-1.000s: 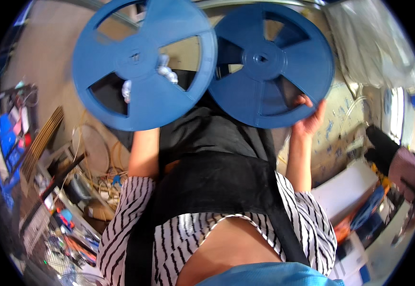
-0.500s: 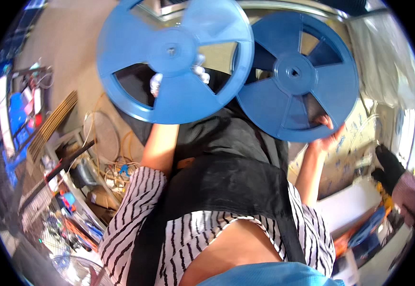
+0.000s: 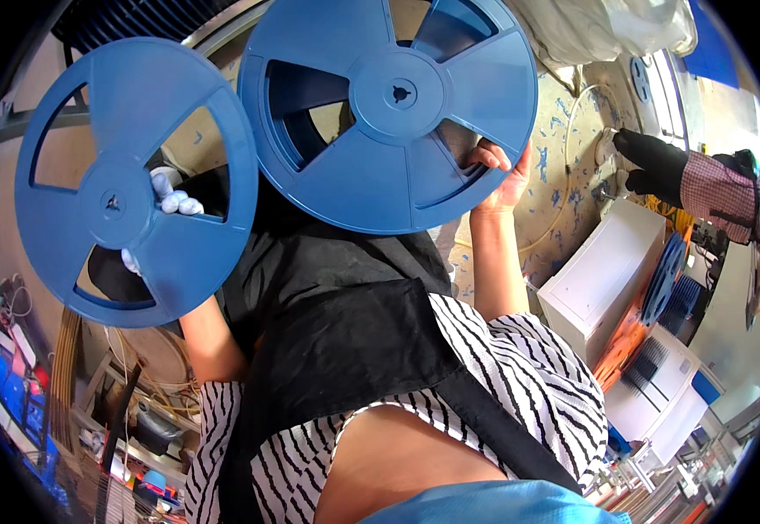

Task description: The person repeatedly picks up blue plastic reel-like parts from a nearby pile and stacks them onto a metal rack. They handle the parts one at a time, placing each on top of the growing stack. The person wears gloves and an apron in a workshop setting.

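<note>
My left hand (image 3: 175, 196), with white coverings on its fingertips, grips a large blue plastic reel (image 3: 113, 131) from behind. Its fingers come through one of the reel's wedge-shaped openings, and the thumb tip shows in a lower opening. A second blue reel (image 3: 310, 170), partly deeper with another flange behind it, is held up by my right hand (image 3: 506, 182) at its lower right rim. The fingers of that hand curl through an opening, around the edge. Both reels stand side by side in front of my black apron (image 3: 354, 349), their near rims almost meeting.
A white box (image 3: 602, 262) stands at the right, with more blue reels (image 3: 663, 278) behind it. A person in checked clothing (image 3: 717, 190) is beyond. Whitish plastic sheeting (image 3: 607, 26) hangs at the far right. Cables and cluttered shelves (image 3: 148, 419) lie at the lower left.
The view has swung toward the right, so both reels appear further left. The left reel sits lower in the picture and the right one higher. Both hands keep their hold.
</note>
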A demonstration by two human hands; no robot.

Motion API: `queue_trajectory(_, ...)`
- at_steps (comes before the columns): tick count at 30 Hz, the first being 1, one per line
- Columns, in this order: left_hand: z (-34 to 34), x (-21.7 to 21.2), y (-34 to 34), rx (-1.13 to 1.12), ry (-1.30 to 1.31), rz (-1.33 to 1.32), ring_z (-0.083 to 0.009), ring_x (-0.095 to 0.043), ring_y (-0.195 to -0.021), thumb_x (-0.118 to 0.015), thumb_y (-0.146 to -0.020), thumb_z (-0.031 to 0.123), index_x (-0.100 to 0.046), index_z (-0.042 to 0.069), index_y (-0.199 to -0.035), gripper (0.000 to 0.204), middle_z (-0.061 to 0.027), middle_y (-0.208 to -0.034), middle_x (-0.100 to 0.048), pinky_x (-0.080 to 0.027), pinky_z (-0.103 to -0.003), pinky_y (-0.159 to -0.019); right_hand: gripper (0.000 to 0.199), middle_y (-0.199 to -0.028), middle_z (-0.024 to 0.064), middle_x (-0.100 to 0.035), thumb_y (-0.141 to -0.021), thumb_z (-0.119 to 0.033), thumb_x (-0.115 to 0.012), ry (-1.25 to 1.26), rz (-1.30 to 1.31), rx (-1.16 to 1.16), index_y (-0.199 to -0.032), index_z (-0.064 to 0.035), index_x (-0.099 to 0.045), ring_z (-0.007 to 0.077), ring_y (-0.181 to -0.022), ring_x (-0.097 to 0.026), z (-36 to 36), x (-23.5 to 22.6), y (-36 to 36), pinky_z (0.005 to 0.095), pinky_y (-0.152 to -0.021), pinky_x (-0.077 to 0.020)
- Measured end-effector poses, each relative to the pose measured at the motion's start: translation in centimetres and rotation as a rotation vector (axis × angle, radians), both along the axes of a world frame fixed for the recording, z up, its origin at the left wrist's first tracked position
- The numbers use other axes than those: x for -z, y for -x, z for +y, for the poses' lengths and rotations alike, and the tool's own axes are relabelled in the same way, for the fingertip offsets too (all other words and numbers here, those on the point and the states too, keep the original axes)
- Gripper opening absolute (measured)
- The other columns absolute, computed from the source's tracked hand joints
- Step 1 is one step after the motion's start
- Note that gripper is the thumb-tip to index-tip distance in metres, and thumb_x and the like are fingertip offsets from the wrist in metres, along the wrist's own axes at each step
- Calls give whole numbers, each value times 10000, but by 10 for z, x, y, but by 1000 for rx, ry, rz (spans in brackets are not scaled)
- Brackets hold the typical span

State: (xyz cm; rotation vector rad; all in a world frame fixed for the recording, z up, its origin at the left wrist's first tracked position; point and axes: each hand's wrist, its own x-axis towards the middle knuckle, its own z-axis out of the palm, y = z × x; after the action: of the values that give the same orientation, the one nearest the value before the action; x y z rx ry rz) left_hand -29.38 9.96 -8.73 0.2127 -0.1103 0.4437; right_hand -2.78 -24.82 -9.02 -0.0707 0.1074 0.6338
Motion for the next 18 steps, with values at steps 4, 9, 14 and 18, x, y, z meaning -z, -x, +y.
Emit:
queue_trajectory(4,3,-5,0,17,-27,-20,-218,-489,-1155,-756,-742,205,-298,-51,-1409,849,-150,-1393,-429,-362,-367,-1047,280,-718,23,-513,-904,-293,-578,15,22,52,-991,-28,-598,128,-590,-469,11,-9,-9,281,-641,-466)
queue_trajectory(9,0,-22,-13,177,-53,-90,-221,-473,-1196,-756,-763,204,-330,-3,-1411,803,-135,-1331,-476,-359,-372,-1069,242,-605,8,-438,-873,-279,-603,-32,91,109,-886,-39,-577,127,-589,-460,11,-1,-15,273,-650,-459)
queue_trajectory(14,24,7,9,201,23,-18,-252,-456,-1231,-731,-781,286,-298,21,-1438,831,-120,-1394,-434,-333,-380,-1104,230,-647,11,-448,-875,-265,-595,-35,106,129,-899,-38,-562,139,-620,-469,13,-3,-14,308,-684,-467)
queue_trajectory(18,18,2,2,160,17,-41,-251,-438,-1241,-712,-790,295,-285,29,-1449,829,-109,-1422,-407,-332,-397,-1106,250,-688,25,-483,-896,-285,-577,1,85,126,-927,-37,-570,145,-634,-478,12,-2,-13,314,-724,-473)
